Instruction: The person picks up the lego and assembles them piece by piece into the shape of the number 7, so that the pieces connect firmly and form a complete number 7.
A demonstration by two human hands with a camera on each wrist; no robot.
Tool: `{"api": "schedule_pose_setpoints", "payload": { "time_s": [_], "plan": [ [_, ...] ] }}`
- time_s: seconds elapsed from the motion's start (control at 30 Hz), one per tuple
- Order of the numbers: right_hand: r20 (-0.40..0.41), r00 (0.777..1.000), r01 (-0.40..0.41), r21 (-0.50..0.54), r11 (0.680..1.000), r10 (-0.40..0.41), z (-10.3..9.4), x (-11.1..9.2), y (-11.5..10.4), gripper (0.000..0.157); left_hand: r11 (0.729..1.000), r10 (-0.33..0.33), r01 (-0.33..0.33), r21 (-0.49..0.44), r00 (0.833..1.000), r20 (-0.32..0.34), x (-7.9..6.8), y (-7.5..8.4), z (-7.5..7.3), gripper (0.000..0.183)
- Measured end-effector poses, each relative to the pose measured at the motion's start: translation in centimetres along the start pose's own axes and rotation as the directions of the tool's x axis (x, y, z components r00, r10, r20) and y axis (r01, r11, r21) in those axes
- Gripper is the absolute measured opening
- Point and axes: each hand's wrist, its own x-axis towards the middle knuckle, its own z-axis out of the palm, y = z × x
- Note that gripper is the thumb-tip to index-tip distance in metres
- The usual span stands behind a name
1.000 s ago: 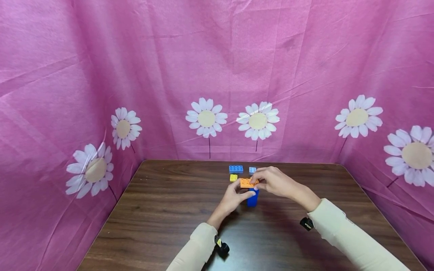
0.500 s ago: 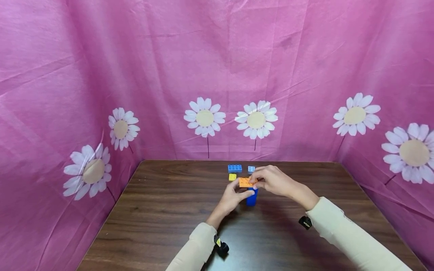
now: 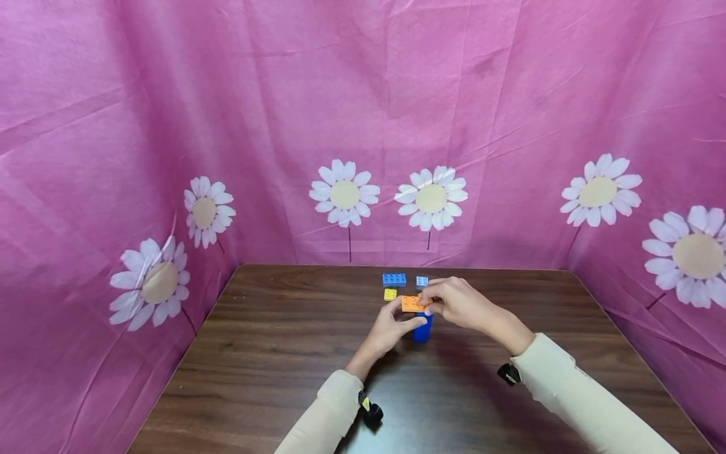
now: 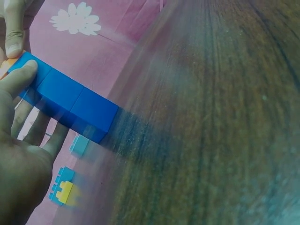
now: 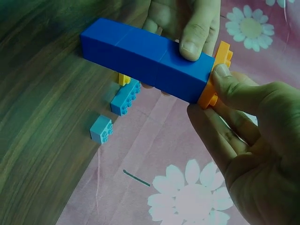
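A stack of three dark blue bricks (image 3: 421, 332) stands upright on the table, its seams plain in the left wrist view. On its top lies a flat orange toy brick (image 3: 409, 304) with studs, reaching out past the stack's side. My left hand (image 3: 387, 332) holds the upper part of the stack, thumb on the near face and fingers behind. My right hand (image 3: 462, 304) pinches the orange brick at its right end. In the right wrist view, the right thumb presses against the orange brick (image 5: 222, 55), which sits right at the end of the blue stack (image 5: 145, 52).
Behind the hands on the wooden table (image 3: 283, 353) lie a blue brick (image 3: 394, 280), a small yellow brick (image 3: 390, 294) and a small light blue brick (image 3: 422, 281). A pink curtain (image 3: 272, 126) with daisies rises along the table's back and sides.
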Motion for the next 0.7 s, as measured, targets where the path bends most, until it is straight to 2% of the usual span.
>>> {"api": "schedule_pose_setpoints", "payload": {
  "time_s": [0.27, 0.5, 0.7],
  "plan": [
    [0.006, 1.0, -0.011, -0.006, 1.0, 0.011, 0.11, -0.35, -0.28, 0.017, 1.0, -0.02, 0.02, 0.016, 1.0, 0.004, -0.32, 0.17, 0.0, 0.039],
    [0.001, 1.0, 0.005, -0.005, 1.0, -0.005, -0.19, -0.21, -0.35, 0.017, 1.0, -0.003, 0.003, 0.017, 1.0, 0.005, -0.29, 0.26, 0.01, 0.039],
    [0.007, 1.0, -0.003, -0.023, 1.0, 0.003, -0.24, -0.19, -0.37, 0.016, 1.0, -0.017, 0.017, 0.014, 1.0, 0.004, -0.16, 0.33, 0.01, 0.04]
  ]
}}
